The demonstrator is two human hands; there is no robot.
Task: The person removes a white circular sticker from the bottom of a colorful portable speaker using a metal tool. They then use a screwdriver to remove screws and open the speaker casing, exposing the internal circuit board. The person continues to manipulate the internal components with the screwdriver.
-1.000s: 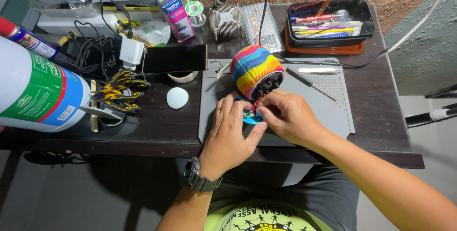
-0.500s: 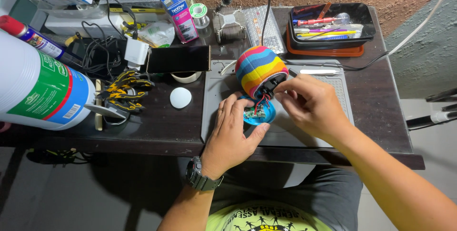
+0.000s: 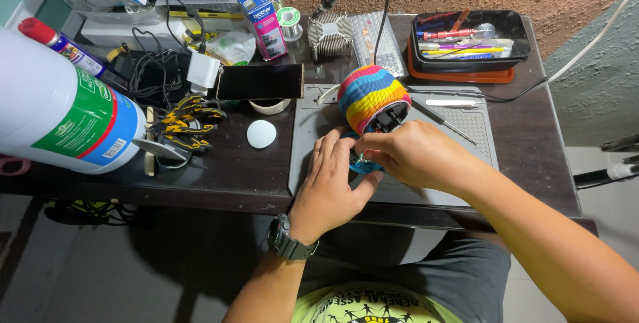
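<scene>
rainbow speaker [image 3: 370,95] on mat; both hands maybe gripping blue disc [image 3: 363,164]

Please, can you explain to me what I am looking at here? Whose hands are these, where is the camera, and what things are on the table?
The camera sits on a person's head and looks down, so both hands are that person's own. The left hand, with a wristwatch, rests on a grey work mat. The right hand meets it at a small blue round part. Just behind stands a rainbow-striped round speaker, its open end facing the hands. Around lie a dark phone, a white disc, a black tray of pens and a large white bottle.
</scene>
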